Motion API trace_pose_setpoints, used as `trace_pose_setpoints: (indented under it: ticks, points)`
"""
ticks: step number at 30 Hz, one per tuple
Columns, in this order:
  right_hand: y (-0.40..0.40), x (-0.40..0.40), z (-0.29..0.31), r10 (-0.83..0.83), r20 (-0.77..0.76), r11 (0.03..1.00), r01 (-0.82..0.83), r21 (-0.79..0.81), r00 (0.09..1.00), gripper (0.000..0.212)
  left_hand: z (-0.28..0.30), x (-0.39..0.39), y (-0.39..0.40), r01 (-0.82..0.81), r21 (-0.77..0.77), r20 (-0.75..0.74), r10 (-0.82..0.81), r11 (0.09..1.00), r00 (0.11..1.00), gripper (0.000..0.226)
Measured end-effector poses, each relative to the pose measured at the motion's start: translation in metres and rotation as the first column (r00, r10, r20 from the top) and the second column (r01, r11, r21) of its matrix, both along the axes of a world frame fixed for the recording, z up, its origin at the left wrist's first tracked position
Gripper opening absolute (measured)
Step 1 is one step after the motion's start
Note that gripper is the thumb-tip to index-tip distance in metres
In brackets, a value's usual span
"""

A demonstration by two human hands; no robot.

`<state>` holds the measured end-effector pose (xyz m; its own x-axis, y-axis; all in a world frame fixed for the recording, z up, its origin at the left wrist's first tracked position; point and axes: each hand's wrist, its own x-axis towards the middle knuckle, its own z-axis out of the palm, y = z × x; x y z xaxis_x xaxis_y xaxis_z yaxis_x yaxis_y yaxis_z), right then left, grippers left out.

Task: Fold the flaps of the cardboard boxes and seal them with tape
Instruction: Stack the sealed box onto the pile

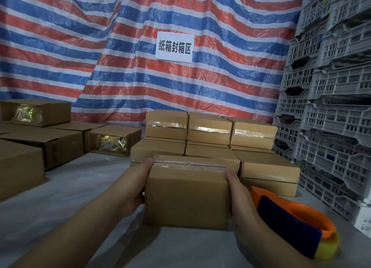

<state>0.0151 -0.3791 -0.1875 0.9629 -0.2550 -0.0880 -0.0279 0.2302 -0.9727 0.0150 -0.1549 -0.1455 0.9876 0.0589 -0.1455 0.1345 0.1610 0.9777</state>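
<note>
A brown cardboard box sits in front of me, held between both hands above the white table. Clear tape runs along its closed top seam. My left hand grips its left side, thumb on the top edge, fingers hidden behind the box. My right hand grips the right side the same way. An orange and blue tape dispenser lies on the table just right of my right forearm. Several taped boxes are stacked behind the held box.
Open boxes with shiny packets inside lie at the left, beside more brown boxes. Grey plastic crates are stacked high on the right. A striped tarp with a white sign hangs behind the white table.
</note>
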Motion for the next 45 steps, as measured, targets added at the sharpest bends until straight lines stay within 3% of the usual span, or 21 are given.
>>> trace_pose_setpoints:
  ticks: [6, 9, 12, 17, 18, 20, 22, 24, 30, 34, 37, 45]
  points:
    - [-0.002, 0.001, -0.002, 0.009, 0.041, 0.978, -0.017, 0.210, 0.999, 0.054, 0.002, -0.001, -0.002, -0.006, 0.001, -0.024, 0.006, 1.000, 1.000, 0.033]
    - [-0.002, -0.001, 0.000, 0.021, 0.066, 0.980, -0.034, 0.194, 0.998, 0.044, 0.003, -0.001, -0.004, 0.001, 0.005, -0.034, -0.001, 1.000, 0.999, 0.036]
    - [-0.005, 0.000, 0.007, 0.051, -0.013, 0.987, -0.048, 0.154, 0.999, 0.044, 0.009, -0.002, -0.003, -0.007, 0.037, -0.059, 0.009, 0.999, 0.998, 0.036]
    - [-0.014, 0.001, 0.023, 0.088, -0.128, 0.990, -0.073, 0.118, 0.988, 0.096, 0.019, -0.001, 0.003, 0.037, 0.169, -0.126, -0.016, 0.985, 0.992, 0.046]
    - [-0.015, 0.002, 0.025, 0.107, -0.141, 0.987, -0.088, 0.134, 0.984, 0.095, 0.018, -0.001, 0.004, 0.057, 0.209, -0.156, -0.025, 0.976, 0.987, 0.053]
    - [-0.014, 0.001, 0.026, 0.164, -0.166, 0.972, -0.131, 0.194, 0.972, 0.073, 0.016, -0.002, 0.002, 0.092, 0.226, -0.210, -0.044, 0.970, 0.977, 0.062]
    - [-0.010, 0.000, 0.024, 0.147, -0.182, 0.976, -0.112, 0.188, 0.972, 0.050, 0.014, -0.003, 0.000, 0.084, 0.169, -0.219, -0.046, 0.982, 0.975, 0.060]
    - [-0.007, 0.000, 0.023, 0.114, -0.182, 0.982, -0.084, 0.168, 0.977, 0.040, 0.012, -0.003, -0.002, 0.051, 0.120, -0.198, -0.026, 0.991, 0.980, 0.053]
    - [-0.008, -0.003, 0.024, 0.142, -0.197, 0.980, -0.109, 0.167, 0.970, 0.048, 0.018, -0.004, -0.009, -0.056, 0.100, -0.165, 0.072, 0.993, 0.984, 0.060]
    - [-0.010, -0.002, 0.027, 0.172, -0.265, 0.974, -0.125, 0.187, 0.949, 0.064, 0.022, -0.006, -0.007, -0.031, 0.109, -0.137, 0.045, 0.994, 0.990, 0.054]
    - [-0.008, 0.003, 0.031, 0.203, -0.300, 0.968, -0.145, 0.206, 0.932, 0.073, 0.025, -0.005, -0.004, 0.031, 0.091, -0.143, -0.018, 0.995, 0.990, 0.061]
    - [0.001, 0.002, 0.034, 0.128, -0.277, 0.989, -0.103, 0.106, 0.952, 0.053, 0.018, -0.003, -0.011, 0.029, 0.164, -0.115, -0.010, 0.986, 0.993, 0.050]
